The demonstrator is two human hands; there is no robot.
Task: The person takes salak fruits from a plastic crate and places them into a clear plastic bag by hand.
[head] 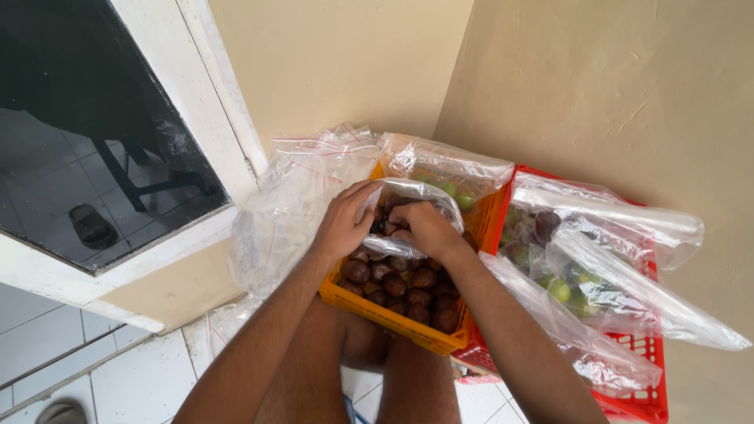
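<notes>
Clear plastic bags (302,196) with red zip strips lie left of the orange crate (393,318); further clear bags (628,228) cover the red crate (640,396).

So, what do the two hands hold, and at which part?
The left hand grips the clear plastic bag by the left edge of its open mouth. The right hand reaches into that mouth; whether it holds a brown fruit cannot be told.

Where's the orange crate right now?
Head view, centre: the orange crate sits just beyond the person's knees, left of the red crate, under both hands.
</notes>
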